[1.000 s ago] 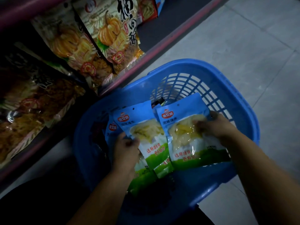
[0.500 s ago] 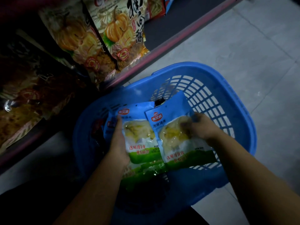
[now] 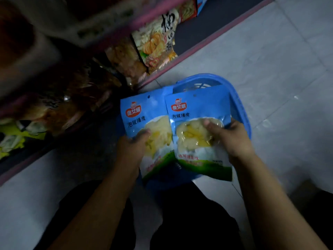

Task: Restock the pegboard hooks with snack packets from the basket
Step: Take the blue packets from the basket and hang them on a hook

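The head view, the only one, looks down on a blue plastic basket point(image 3: 239, 112) standing on a pale tiled floor point(image 3: 270, 60). Just above the basket, the left hand point(image 3: 133, 148) grips one blue snack packet point(image 3: 144, 114) by its lower left part, thumb laid over the clear window and fingers hidden behind. The right hand point(image 3: 228, 139) grips a second packet point(image 3: 196, 109) from its right side, thumb pressed on the window, fingers likewise behind. The two packets sit side by side, the right one slightly overlapping the left along their inner edges, both upright with logos uppermost. Whether more packets lie in the basket below cannot be told, since the held ones cover it.

Beyond the basket's far-left corner runs a low shelf point(image 3: 198, 44) edged in pink, with pumpkin-printed bags point(image 3: 155, 46) leaning there. No pegboard hook is plainly visible in the dim, blurred area left of the basket.

The packets look soft and pouchy, with moist filling that probably sags and gives them some weight; the glossy film is likely slippery. Each shows a small hang hole near its top edge, so a hold on the flat upper seam would probably steady the hole best for threading.
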